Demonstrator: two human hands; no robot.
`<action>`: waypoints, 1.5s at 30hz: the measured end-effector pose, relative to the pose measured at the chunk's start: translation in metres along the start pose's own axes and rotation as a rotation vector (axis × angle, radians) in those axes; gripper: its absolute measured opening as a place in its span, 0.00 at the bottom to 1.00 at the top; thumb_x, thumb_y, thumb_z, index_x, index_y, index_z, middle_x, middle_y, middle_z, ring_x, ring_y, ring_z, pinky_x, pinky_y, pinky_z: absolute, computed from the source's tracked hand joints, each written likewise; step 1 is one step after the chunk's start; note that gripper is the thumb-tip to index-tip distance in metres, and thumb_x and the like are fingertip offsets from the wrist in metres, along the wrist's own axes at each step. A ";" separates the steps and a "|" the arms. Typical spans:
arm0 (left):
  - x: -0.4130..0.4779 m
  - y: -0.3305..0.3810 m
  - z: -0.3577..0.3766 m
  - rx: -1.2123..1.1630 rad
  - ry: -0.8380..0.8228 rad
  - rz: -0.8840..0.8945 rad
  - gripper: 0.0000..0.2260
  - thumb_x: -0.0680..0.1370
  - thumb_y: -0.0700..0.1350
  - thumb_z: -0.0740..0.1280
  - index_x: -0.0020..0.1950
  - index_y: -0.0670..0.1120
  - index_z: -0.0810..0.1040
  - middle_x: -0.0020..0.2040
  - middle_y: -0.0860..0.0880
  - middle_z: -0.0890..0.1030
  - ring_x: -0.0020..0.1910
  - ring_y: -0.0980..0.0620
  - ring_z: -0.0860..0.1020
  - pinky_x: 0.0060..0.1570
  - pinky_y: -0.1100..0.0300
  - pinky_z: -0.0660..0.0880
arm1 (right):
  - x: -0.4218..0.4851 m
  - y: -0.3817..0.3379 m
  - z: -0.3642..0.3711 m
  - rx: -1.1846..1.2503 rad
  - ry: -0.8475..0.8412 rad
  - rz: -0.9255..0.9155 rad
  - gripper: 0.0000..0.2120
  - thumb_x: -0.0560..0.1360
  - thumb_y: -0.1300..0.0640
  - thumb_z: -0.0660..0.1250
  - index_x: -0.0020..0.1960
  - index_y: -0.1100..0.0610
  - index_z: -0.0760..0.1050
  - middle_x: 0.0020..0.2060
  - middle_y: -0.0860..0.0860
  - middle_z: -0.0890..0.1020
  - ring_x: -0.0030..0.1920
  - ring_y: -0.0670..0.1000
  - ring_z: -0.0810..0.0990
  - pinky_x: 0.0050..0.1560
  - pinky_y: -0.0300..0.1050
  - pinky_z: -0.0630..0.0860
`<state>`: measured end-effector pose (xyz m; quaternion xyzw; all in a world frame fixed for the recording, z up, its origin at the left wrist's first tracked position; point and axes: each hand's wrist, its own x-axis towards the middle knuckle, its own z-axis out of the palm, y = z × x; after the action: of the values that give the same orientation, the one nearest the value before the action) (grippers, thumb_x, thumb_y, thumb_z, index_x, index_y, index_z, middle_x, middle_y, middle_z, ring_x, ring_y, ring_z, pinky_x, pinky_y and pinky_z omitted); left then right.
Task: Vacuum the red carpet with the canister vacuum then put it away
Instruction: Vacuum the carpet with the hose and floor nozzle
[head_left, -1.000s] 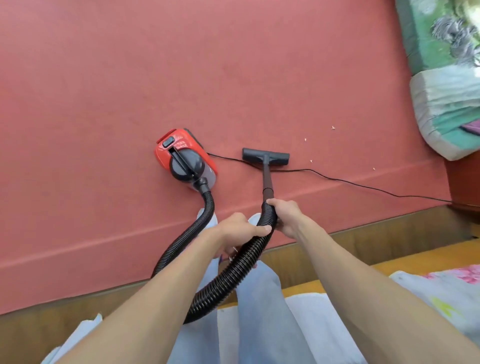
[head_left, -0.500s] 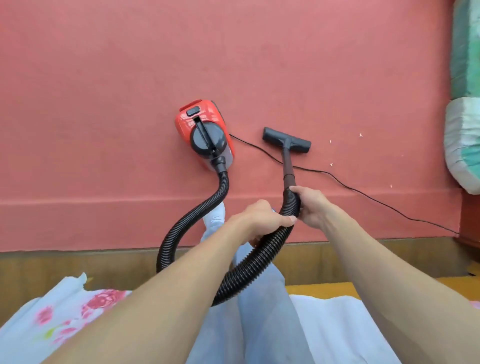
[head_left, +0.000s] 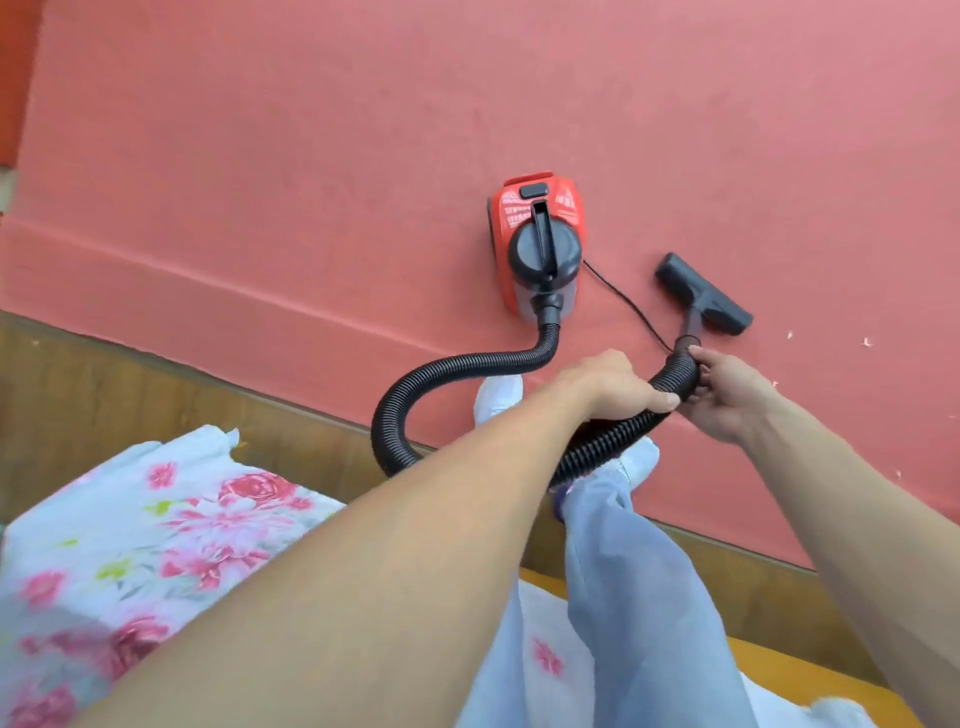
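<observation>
A red and black canister vacuum (head_left: 537, 244) stands on the red carpet (head_left: 311, 156). Its ribbed black hose (head_left: 457, 366) loops left from the canister and back toward me. My left hand (head_left: 613, 387) is closed over the hose from above. My right hand (head_left: 727, 395) grips the hose end where it joins the short wand. The black floor nozzle (head_left: 704, 293) rests on the carpet just beyond my right hand. A thin black power cord (head_left: 626, 301) runs from the canister toward the wand. Small white crumbs (head_left: 865, 341) lie on the carpet at the right.
A strip of wooden floor (head_left: 104, 384) borders the carpet's near edge. A white cloth with pink flowers (head_left: 156, 530) lies at the lower left. My legs in light blue trousers (head_left: 639, 597) and white shoes (head_left: 498, 397) stand at the carpet's edge.
The view has swung left, so the vacuum and nozzle now sit further right. The bedding at the right edge has left view. Both hands keep their hold on the hose.
</observation>
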<state>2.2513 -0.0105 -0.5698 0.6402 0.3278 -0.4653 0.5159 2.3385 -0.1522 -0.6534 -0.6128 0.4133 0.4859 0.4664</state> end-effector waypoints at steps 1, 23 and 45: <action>-0.002 0.003 0.002 -0.022 -0.041 -0.004 0.22 0.76 0.58 0.70 0.54 0.39 0.77 0.43 0.42 0.83 0.35 0.45 0.79 0.37 0.58 0.75 | -0.003 0.001 -0.005 0.010 0.005 0.008 0.11 0.81 0.55 0.63 0.57 0.63 0.71 0.42 0.57 0.76 0.40 0.53 0.78 0.42 0.46 0.79; 0.013 0.068 0.065 0.062 -0.011 0.201 0.23 0.75 0.59 0.70 0.44 0.37 0.83 0.34 0.45 0.82 0.32 0.47 0.80 0.37 0.54 0.78 | -0.001 -0.011 -0.075 0.492 0.246 -0.178 0.14 0.73 0.59 0.72 0.53 0.63 0.71 0.42 0.59 0.79 0.33 0.54 0.77 0.35 0.47 0.76; 0.048 0.115 0.078 0.159 -0.187 0.219 0.20 0.75 0.55 0.72 0.44 0.37 0.84 0.33 0.45 0.80 0.30 0.49 0.78 0.34 0.59 0.74 | 0.015 -0.011 -0.128 0.593 0.413 -0.187 0.19 0.72 0.51 0.74 0.53 0.65 0.76 0.47 0.58 0.82 0.39 0.56 0.80 0.42 0.48 0.81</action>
<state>2.3514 -0.1177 -0.5770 0.6647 0.1690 -0.4884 0.5395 2.3789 -0.2755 -0.6542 -0.5716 0.5636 0.1664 0.5727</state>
